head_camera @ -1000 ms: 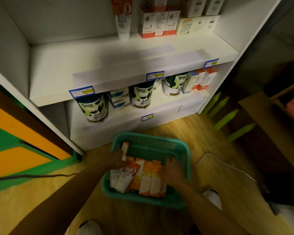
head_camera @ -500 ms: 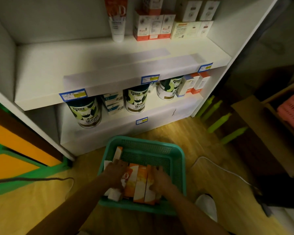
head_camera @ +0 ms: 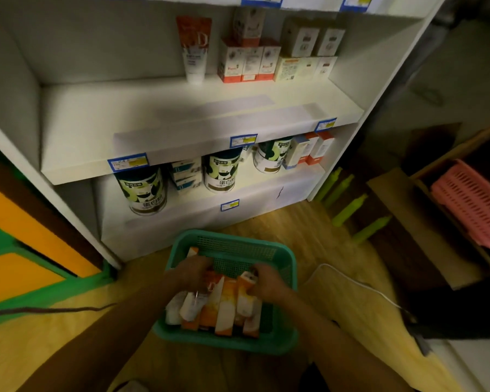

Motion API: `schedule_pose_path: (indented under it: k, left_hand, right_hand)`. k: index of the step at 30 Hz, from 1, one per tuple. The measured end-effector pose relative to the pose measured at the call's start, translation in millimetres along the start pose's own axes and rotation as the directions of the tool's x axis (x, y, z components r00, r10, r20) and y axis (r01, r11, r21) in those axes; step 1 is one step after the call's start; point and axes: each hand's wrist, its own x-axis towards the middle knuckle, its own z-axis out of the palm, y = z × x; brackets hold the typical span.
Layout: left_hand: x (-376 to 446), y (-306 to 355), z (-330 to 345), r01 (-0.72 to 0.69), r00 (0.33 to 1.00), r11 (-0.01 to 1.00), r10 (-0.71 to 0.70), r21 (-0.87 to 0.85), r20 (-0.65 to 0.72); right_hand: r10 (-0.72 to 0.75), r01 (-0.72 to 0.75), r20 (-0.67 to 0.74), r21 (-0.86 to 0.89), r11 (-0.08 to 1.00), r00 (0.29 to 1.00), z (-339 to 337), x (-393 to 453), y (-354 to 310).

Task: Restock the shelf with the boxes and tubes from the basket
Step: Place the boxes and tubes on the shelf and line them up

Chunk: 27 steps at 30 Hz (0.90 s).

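A green basket [head_camera: 235, 244] sits on the wooden floor in front of the white shelf unit [head_camera: 181, 120]. Inside lie several orange-and-white boxes [head_camera: 224, 306] and white tubes [head_camera: 191, 305]. My left hand [head_camera: 191, 271] is down in the basket, fingers closed over the top of a tube or box at its left side. My right hand [head_camera: 266, 282] grips the upper end of an orange-and-white box [head_camera: 246, 295] at the right of the row. On the middle shelf stand one upright tube [head_camera: 194, 49] and small boxes [head_camera: 249, 63].
Green-and-white cans [head_camera: 142, 190] and small boxes fill the lowest shelf. A white cable [head_camera: 351, 281] runs over the floor right of the basket. A pink basket [head_camera: 473, 202] rests in a wooden unit at far right. Orange and green panels [head_camera: 17, 250] are on the left.
The view has tilted up, showing more shelf. Both hands have closed around items in the basket; the right hand has shifted onto the top end of a box.
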Motion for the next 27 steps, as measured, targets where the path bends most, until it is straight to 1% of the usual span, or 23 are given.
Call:
schedule_pose_path:
  k: [3,7,8,10,13,17,22,27]
  left_hand:
    - [-12.5,17.4,-31.3,-0.031,0.998,0.997,0.028,-0.071,-0.049]
    - [-37.7,43.0,-82.5,-0.073,0.995,0.987,0.061,-0.14,-0.084]
    - [-46.4,48.7,-95.5,-0.084,0.993,0.989,0.073,-0.118,-0.093]
    - [-64.3,59.8,-120.5,-0.12,0.98,0.992,0.112,-0.038,-0.165]
    - [-93.4,75.3,-157.7,-0.142,0.958,0.989,0.145,0.031,-0.246]
    - [-134.5,98.4,-199.1,-0.125,0.923,0.987,0.155,0.106,-0.352]
    - [-188.0,122.2,-243.4,-0.083,0.881,0.994,0.106,0.071,-0.462]
    - [-241.1,144.5,-291.3,-0.078,0.825,0.996,0.091,0.048,-0.558]
  right_hand:
    - [-0.006,0.005,-0.042,-0.009,1.0,0.999,-29.3,-14.4,-13.5]
    - [-0.059,0.057,-0.101,-0.027,0.998,0.993,-68.8,-44.0,-35.0]
    - [-0.06,0.059,-0.111,-0.019,0.998,0.992,-77.1,-51.9,-40.8]
    - [-0.067,0.069,-0.139,0.01,0.998,0.988,-92.8,-68.9,-54.1]
    - [-0.092,0.118,-0.218,0.109,0.987,0.972,-113.3,-96.4,-74.5]
    - [-0.149,0.217,-0.278,0.232,0.948,0.949,-142.5,-131.9,-105.2]
    - [-0.226,0.345,-0.342,0.344,0.873,0.912,-182.1,-167.8,-140.3]
    - [-0.253,0.448,-0.443,0.419,0.79,0.86,-222.9,-198.5,-168.8]
